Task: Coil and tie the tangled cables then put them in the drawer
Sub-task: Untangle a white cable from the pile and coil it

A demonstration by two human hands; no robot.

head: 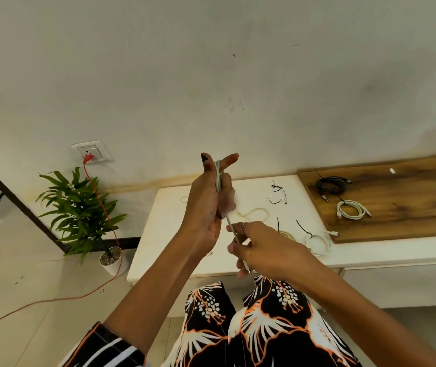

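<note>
My left hand (207, 207) is raised above the white table (158, 234), with a white cable (218, 178) wound in loops round its fingers and held against the palm. The cable's free end runs down to my right hand (259, 247), which pinches it near the plug, just below and right of the left hand. A coiled black cable (330, 185) and a coiled white cable (352, 209) lie on the wooden board (410, 202). Another coiled white cable (318, 242) and a loose pale cable (256, 214) lie on the table. No drawer is visible.
Several black cable ties (277, 193) lie scattered on the table. A potted plant (82, 213) stands on the floor at the left, below a wall socket (91, 152) with a red cord (100, 207) trailing across the floor.
</note>
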